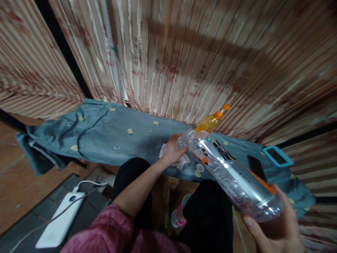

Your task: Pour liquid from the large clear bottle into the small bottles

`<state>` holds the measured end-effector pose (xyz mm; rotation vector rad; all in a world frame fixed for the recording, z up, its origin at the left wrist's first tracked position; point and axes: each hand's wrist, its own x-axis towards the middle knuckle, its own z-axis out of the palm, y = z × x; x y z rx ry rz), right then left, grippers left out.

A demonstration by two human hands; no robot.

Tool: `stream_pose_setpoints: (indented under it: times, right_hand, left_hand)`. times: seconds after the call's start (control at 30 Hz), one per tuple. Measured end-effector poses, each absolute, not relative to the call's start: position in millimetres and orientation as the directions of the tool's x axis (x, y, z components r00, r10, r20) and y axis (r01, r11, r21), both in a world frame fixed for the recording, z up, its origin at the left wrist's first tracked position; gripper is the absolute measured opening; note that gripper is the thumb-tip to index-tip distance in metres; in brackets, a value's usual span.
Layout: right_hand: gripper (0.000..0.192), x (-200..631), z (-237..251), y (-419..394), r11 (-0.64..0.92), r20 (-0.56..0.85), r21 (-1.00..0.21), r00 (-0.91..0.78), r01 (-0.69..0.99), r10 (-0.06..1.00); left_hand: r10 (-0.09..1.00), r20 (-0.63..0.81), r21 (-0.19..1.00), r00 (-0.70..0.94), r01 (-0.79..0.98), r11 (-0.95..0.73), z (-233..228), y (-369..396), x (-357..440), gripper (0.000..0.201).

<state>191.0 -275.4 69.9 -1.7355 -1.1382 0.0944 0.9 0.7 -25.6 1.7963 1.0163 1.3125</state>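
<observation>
My right hand (276, 225) is closed around the base of a large clear plastic bottle (237, 172) with a silver and orange label. The bottle lies tilted, its neck pointing up and left in the view. My left hand (172, 151) is closed around a small clear plastic container (183, 140), which meets the large bottle's neck end; its full shape is hidden by my fingers. Beneath my left hand a crumpled white tissue (183, 162) rests on the cloth. A small translucent cap (200, 167) lies beside the large bottle. Behind them stands an orange-yellow pump bottle (209, 123).
A blue-green pineapple-print cloth (139, 144) covers the narrow table. On its right lie a dark phone (256, 167) and a blue-framed device (278, 156). A white power bank (61, 219) with a cable sits on a dark surface at lower left. Striped curtains (163, 56) hang close behind.
</observation>
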Motion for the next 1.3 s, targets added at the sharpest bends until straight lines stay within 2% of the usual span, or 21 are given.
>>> stream_pose_setpoints:
  times: [0.37, 0.63, 0.8, 0.97, 1.1, 1.3]
  right_hand:
    - [0.106, 193, 68, -274, -0.037, 0.464, -0.730, 0.536, 0.682, 0.706]
    - [0.112, 187, 72, -274, -0.059, 0.401, -0.787, 0.582, 0.614, 0.708]
    - [0.112, 193, 71, -274, -0.066, 0.425, -0.756, 0.565, 0.651, 0.708]
    - [0.109, 197, 68, -273, -0.004, 0.466, -0.734, 0.510, 0.679, 0.723]
    - [0.106, 197, 69, -273, -0.050, 0.476, -0.692, 0.507, 0.720, 0.719]
    - [0.105, 197, 68, -274, 0.000, 0.484, -0.700, 0.475, 0.714, 0.735]
  left_hand:
    - [0.885, 0.426, 0.867, 0.188, 0.197, -0.458, -25, 0, 1, 0.060]
    - [0.886, 0.424, 0.869, 0.188, 0.192, -0.456, -24, 0, 0, 0.060]
    - [0.889, 0.419, 0.871, 0.186, 0.194, -0.451, -25, 0, 0, 0.060]
    - [0.881, 0.432, 0.865, 0.191, 0.190, -0.465, -26, 1, 0, 0.061]
    - [0.882, 0.430, 0.866, 0.192, 0.188, -0.463, -26, 1, 0, 0.061]
    - [0.885, 0.424, 0.869, 0.191, 0.189, -0.457, -25, 0, 0, 0.060]
